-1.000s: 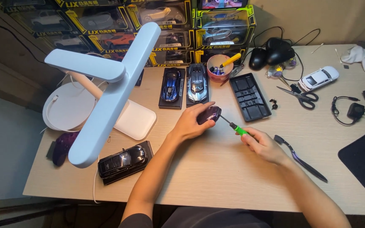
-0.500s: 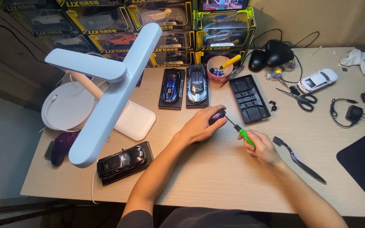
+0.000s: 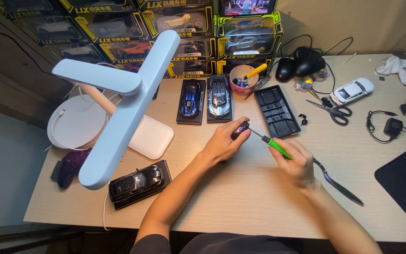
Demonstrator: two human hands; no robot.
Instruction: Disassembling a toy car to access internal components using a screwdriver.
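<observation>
wooden desk (image 3: pixel 240 207), left hand (image 3: pixel 224 143) gripping toy car (image 3: pixel 239 130), screwdriver (image 3: pixel 273 145)

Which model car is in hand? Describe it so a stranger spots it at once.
Start at the big white T-shaped desk lamp and look right to the left hand. It grips a small dark purple toy car, off any base, unlike the boxed or mounted cars nearby.

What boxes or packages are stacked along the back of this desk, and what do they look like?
Stack of toy car boxes: back left against the wall, rectangular, black with yellow trim, clear windows showing model cars.
Green-edged box: back centre, rectangular, yellow-green frame, silver-blue car inside.
Top box: above it, cut off by the frame, colourful picture.
Black tray: empty plastic insert, flat on the desk.
</observation>
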